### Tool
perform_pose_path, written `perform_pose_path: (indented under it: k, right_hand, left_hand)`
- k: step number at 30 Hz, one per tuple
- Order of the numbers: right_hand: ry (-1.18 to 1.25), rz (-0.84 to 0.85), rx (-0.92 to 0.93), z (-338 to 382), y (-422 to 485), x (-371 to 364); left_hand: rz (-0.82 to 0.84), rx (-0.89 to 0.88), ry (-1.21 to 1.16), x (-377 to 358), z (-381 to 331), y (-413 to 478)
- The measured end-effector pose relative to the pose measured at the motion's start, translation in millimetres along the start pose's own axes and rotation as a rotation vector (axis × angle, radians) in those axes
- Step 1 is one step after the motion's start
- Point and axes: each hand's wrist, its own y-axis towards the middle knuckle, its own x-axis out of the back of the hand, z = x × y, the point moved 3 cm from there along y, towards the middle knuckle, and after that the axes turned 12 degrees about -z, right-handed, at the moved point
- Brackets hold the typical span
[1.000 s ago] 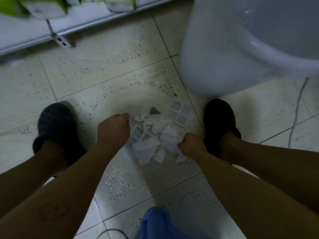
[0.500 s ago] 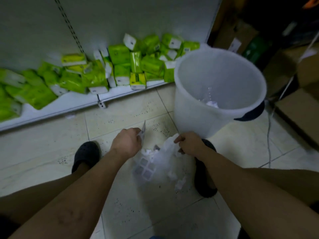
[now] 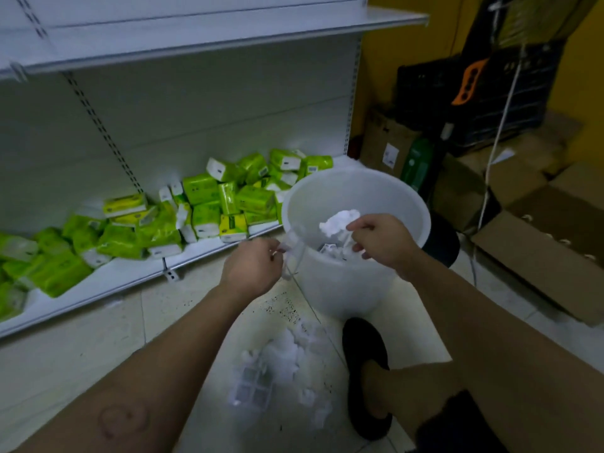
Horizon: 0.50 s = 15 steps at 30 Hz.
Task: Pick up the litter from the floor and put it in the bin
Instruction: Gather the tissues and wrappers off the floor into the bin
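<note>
Both hands [image 3: 251, 268] [image 3: 380, 243] holding litter [image 3: 336, 223] over bin [image 3: 343, 289], scraps [image 3: 287, 358] on floor [image 3: 98, 338]

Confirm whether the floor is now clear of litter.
No, a pile of torn white paper scraps lies on the tiled floor beside the black shoe.

Pale tiled floor [image 3: 81, 348] w/ dark specks, white metal shelves [image 3: 196, 37], green packs [image 3: 202, 191] on bottom shelf, yellow wall [image 3: 379, 44], brown cardboard boxes [image 3: 536, 243] at right, dim light
</note>
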Motion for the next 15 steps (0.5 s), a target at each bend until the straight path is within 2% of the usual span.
perform_pose_path:
  k: [4, 7, 9, 12, 15]
  right_hand:
    - [-0.022, -0.009, 0.0, -35, 24, -3]
    - [-0.064, -0.002, 0.002, -50, 40, -5]
    - [-0.102, 0.09, 0.003, -58, 46, -7]
    - [-0.152, 0.269, -0.015, -66, 47, -13]
    - [-0.227, 0.283, 0.006, -67, 44, -15]
  left_hand:
    - [-0.111, -0.089, 0.067, -18, -34, 38]
    - [-0.124, -0.116, 0.118, -42, -55, 64]
    - [-0.04, -0.081, 0.149, -62, -60, 75]
    - [0.179, -0.06, 0.258, -89, -58, 72]
    - [0.191, -0.133, 0.338, -95, -47, 57]
